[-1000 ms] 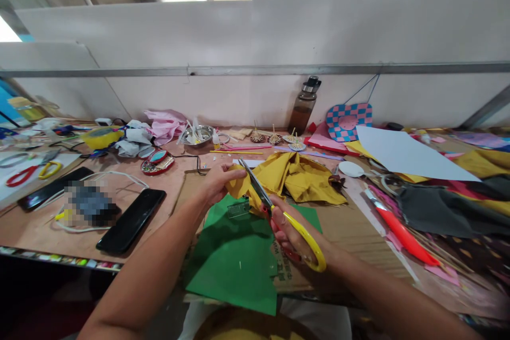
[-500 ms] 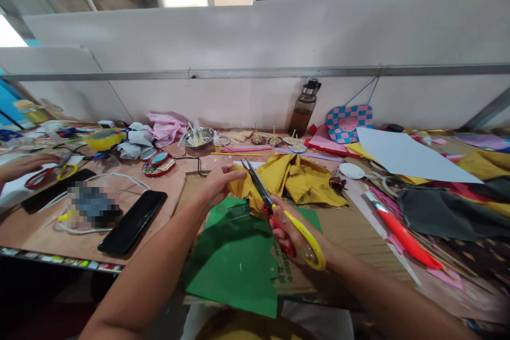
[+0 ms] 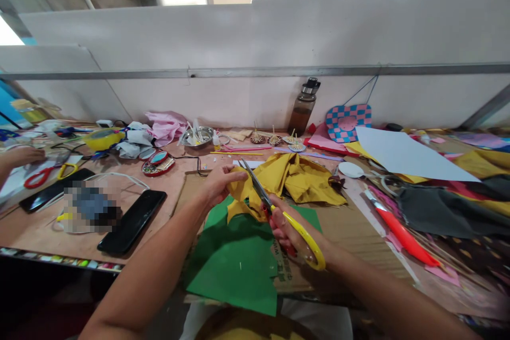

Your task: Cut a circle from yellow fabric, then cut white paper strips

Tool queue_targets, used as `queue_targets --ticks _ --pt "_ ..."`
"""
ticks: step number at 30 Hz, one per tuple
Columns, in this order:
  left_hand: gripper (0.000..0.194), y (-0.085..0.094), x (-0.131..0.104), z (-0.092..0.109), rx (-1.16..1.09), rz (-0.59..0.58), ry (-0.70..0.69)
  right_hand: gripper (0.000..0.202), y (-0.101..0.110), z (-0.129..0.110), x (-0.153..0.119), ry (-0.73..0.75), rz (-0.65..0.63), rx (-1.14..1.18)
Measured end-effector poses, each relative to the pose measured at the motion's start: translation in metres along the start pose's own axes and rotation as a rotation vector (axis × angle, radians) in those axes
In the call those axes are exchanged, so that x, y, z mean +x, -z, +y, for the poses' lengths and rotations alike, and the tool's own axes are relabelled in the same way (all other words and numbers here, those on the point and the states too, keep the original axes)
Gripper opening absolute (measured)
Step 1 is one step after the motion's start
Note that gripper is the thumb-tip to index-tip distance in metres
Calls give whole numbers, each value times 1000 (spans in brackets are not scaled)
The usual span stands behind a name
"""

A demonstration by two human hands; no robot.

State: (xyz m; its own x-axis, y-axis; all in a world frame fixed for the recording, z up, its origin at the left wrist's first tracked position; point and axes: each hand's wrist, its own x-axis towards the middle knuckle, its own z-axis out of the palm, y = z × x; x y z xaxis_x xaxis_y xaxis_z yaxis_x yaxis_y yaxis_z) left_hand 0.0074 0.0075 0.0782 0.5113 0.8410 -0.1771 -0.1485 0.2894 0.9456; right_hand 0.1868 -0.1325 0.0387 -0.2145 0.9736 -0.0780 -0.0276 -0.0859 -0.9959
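Note:
My left hand (image 3: 221, 183) pinches the left edge of a mustard-yellow cloth (image 3: 306, 180) between thumb and fingers. In my right hand (image 3: 283, 223) is a pair of scissors (image 3: 300, 234) with one yellow and one red handle. Their blades point up and left, across the cloth close to my left fingertips. A strip of the cloth droops below the blades, over a green sheet (image 3: 235, 265). Under the sheet lies a piece of brown cardboard (image 3: 350, 244). The rest of the cloth is heaped in folds behind my right hand.
Two dark phones lie at left, the nearer phone (image 3: 133, 223) beside a cable. Another person's hand (image 3: 24, 155) is at far left, near red-and-yellow scissors (image 3: 40, 176). A bottle (image 3: 303, 106) stands at the back. A red-handled cutter (image 3: 402, 231) lies at right.
The scissor blades look closer together. A flap of yellow cloth now hangs lower over the green sheet, covering the small clear object seen there before. The other person's hand shifted slightly left.

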Motion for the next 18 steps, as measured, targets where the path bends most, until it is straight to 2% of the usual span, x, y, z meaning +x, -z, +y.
queue_targets --ticks 8,18 --pt "36 0 -1 0 -3 -6 -12 60 -2 -7 -2 27 -18 -38" --pt "36 -2 -3 3 -21 3 5 59 -13 -15 -9 -39 87 32"
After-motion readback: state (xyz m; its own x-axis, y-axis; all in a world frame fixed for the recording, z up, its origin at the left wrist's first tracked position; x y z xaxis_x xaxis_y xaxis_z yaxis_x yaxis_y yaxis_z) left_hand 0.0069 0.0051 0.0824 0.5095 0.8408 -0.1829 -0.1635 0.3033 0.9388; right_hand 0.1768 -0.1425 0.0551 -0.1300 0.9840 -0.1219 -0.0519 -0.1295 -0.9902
